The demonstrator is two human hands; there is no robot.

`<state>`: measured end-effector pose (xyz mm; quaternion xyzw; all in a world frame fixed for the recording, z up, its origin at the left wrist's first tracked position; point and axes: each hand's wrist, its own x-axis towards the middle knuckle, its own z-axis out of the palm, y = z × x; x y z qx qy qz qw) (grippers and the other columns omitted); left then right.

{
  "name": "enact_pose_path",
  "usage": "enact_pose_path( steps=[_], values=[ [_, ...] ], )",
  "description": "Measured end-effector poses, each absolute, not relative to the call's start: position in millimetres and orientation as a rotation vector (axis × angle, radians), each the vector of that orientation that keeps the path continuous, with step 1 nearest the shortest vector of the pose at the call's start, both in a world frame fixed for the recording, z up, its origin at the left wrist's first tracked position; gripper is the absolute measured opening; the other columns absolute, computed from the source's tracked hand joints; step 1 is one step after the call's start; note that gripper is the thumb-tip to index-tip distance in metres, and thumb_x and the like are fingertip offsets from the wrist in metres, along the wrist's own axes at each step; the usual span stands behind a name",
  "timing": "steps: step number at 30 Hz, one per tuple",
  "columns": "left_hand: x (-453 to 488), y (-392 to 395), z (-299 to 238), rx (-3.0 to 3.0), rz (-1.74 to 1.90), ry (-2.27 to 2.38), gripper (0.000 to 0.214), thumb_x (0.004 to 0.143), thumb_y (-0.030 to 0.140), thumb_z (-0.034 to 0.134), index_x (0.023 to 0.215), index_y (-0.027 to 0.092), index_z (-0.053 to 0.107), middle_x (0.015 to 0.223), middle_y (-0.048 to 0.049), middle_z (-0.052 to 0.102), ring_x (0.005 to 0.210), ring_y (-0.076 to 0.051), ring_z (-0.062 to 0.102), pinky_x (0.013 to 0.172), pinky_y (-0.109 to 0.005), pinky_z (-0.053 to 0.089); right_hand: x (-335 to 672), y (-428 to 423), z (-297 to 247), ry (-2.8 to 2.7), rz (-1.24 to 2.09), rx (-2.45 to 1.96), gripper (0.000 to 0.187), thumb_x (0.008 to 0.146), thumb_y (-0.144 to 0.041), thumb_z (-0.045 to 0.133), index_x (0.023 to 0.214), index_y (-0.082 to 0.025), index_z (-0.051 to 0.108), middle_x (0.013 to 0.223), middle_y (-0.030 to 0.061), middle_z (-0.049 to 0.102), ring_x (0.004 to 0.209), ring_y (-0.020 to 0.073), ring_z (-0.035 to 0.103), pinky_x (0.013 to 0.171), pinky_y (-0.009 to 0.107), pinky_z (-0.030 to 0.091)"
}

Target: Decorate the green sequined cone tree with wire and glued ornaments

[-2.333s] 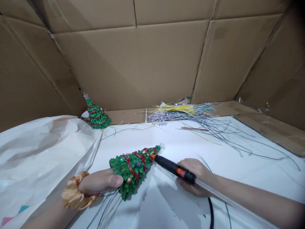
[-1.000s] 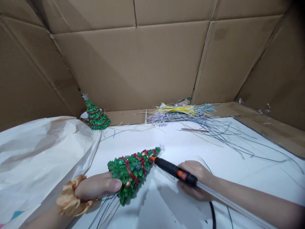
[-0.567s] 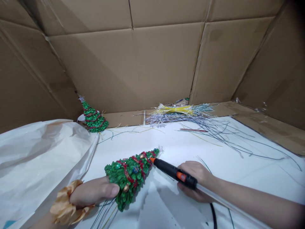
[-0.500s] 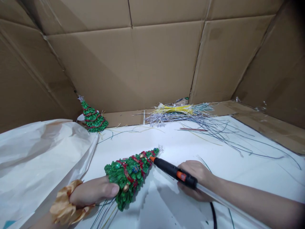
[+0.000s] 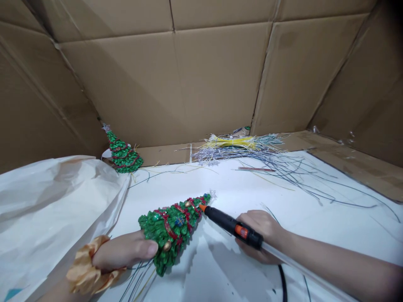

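My left hand (image 5: pixel 129 251), with a tan scrunchie (image 5: pixel 90 266) round its wrist, grips a small green Christmas tree figurine (image 5: pixel 176 230) by its base. Its thumb presses the near side; the other fingers are hidden. The tree lies tilted, its clear star (image 5: pixel 212 195) pointing away to the right. Red garlands and gold balls decorate it. My right hand (image 5: pixel 261 233) is closed round a black glue gun (image 5: pixel 233 226) with a clear glue stick (image 5: pixel 302 268) out of its back. The orange nozzle meets the tree near its top. Thin wires (image 5: pixel 138 281) trail from below the base.
A second Christmas tree (image 5: pixel 124 153) stands at the back left, beside a white plastic sheet (image 5: pixel 56 201). Yellow and bluish wire bundles (image 5: pixel 236 142) lie at the back, with loose strands spreading right. Cardboard walls (image 5: pixel 163 88) enclose the white table (image 5: pixel 220 180). A black cord (image 5: pixel 282 281) hangs below my right hand.
Both hands keep their grips. The glue gun's nozzle has shifted very slightly up on the tree; otherwise almost nothing has moved.
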<state>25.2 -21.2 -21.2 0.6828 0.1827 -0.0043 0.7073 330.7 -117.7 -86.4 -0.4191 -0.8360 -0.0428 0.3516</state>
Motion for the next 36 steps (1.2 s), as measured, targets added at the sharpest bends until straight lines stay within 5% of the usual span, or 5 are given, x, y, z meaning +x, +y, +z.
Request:
enact_pose_path(
  steps=[36],
  values=[
    [26.6,-23.6,-17.6,1.541,-0.021,0.467,0.056,0.077,0.059,0.049,0.107,0.015,0.063,0.1,-0.0012,0.067,0.117,-0.029,0.043,0.098,-0.034,0.032,330.9,-119.3,-78.0,-2.209,-0.152,-1.07,0.009,0.074,-0.029,0.042,0.071,-0.022,0.037,0.052,-0.0014,0.046,0.044,0.0132,0.036,0.045,0.027,0.025]
  ],
)
